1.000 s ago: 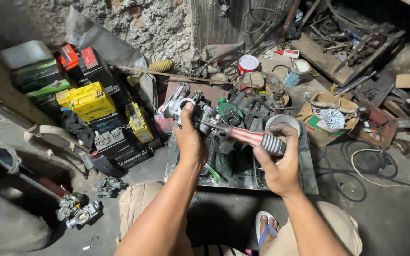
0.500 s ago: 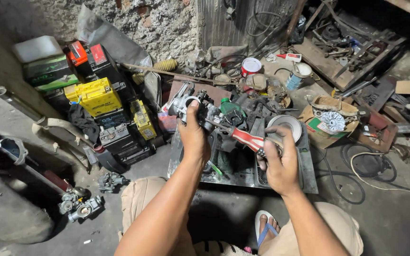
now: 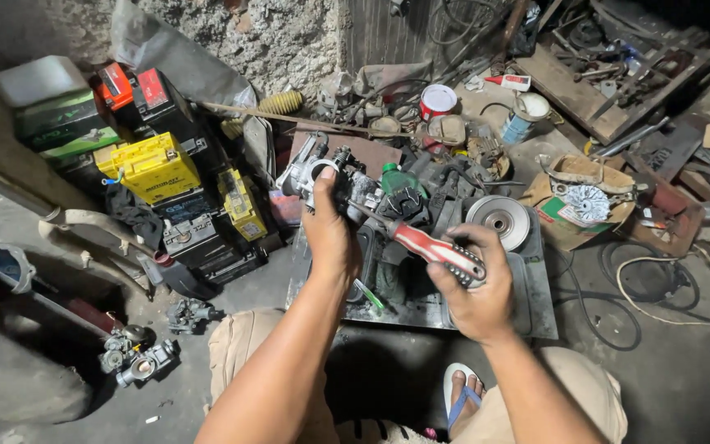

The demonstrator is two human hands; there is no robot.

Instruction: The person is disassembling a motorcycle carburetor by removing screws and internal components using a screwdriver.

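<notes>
Head view, looking down: a grey metal carburetor (image 3: 315, 174) is gripped by the left hand (image 3: 329, 238), fingers wrapped tight around its body, and it's held up over the dark metal tray (image 3: 536, 316) on the floor. A screwdriver with a red and grey handle (image 3: 435, 251) is clamped in the right hand (image 3: 477, 289), its shaft angled up-left so the tip meets the carburetor. A round metal pulley disc (image 3: 498, 220) is seen just beside the right hand. Stacked batteries, one yellow (image 3: 151, 167), are piled off to the left, well apart.
</notes>
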